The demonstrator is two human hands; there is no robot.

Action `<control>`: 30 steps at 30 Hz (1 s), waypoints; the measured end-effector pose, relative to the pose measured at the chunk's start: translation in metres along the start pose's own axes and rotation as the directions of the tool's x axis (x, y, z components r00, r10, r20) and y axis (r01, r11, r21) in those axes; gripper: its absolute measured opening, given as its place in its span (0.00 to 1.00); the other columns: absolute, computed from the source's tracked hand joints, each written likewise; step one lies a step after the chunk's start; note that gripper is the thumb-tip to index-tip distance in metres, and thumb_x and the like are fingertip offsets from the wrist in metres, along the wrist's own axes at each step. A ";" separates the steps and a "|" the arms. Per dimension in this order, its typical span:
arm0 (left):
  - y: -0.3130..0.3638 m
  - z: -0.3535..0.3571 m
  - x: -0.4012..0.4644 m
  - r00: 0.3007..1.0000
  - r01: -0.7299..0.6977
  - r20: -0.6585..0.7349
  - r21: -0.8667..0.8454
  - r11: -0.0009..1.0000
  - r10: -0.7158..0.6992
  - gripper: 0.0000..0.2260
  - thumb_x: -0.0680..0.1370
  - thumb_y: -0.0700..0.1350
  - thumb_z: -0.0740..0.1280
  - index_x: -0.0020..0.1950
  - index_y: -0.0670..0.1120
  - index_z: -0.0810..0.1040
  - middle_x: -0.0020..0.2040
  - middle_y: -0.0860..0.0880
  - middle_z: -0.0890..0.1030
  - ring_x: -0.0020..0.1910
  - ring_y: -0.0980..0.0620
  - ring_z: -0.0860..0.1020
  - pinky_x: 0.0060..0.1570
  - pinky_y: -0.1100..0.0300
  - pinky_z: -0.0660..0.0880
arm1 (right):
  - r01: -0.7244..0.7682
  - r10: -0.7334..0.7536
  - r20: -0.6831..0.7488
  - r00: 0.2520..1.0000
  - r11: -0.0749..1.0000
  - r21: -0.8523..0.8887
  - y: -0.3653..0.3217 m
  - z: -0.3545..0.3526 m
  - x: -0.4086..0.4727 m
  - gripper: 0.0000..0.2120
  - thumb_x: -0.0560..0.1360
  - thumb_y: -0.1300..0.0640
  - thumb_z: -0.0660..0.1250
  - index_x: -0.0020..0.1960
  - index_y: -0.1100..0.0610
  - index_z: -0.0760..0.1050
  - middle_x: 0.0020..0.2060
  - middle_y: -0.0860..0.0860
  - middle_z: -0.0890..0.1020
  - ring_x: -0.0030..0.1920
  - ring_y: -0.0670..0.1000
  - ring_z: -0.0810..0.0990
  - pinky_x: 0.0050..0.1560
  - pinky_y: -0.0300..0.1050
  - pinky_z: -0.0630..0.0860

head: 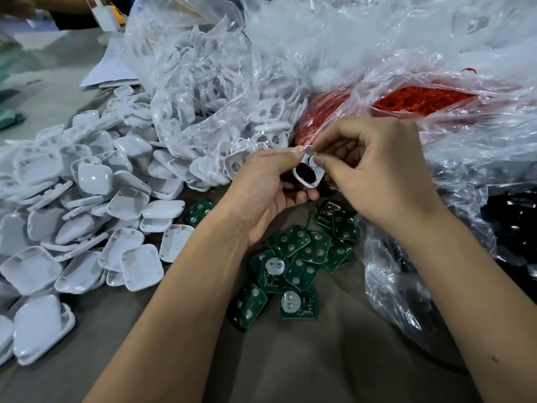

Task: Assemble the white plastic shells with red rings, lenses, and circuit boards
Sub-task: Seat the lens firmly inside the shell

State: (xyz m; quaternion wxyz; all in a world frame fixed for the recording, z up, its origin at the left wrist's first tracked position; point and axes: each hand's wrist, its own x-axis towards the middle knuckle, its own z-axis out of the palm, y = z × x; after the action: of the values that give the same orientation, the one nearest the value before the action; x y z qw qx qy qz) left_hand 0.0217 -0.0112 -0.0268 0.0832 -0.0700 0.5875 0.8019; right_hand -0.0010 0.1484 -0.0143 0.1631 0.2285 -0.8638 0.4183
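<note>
While green circuit boards lie nearest on the table, the left hand and right hand each grip one white shell, fingers pinching it; beyond, bagged red rings. No writing is legible.

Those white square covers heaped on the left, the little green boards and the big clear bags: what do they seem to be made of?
White covers: likely moulded plastic, smooth and glossy, catching highlights. Green boards: apparently printed circuit board with a green coating, silver round pads and tiny parts. Clear bags: thin plastic film, crinkled, see-through and shiny.
</note>
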 end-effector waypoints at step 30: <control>-0.001 -0.009 0.000 0.991 0.008 0.137 0.001 1.000 -0.008 0.12 0.84 0.38 0.59 0.54 0.37 0.82 0.42 0.39 0.84 0.31 0.47 0.78 0.30 0.62 0.75 | -0.294 0.281 0.086 0.956 0.917 0.269 0.004 -0.009 0.002 0.10 0.67 0.62 0.84 0.42 0.55 0.84 0.35 0.51 0.86 0.34 0.50 0.86 0.34 0.44 0.83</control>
State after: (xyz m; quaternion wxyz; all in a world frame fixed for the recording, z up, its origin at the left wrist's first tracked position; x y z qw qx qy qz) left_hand 0.0218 -0.0200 -0.0302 0.1266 -0.0171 0.5802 0.8044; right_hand -0.0042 0.1567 -0.0103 0.0464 0.1292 -0.8239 0.5499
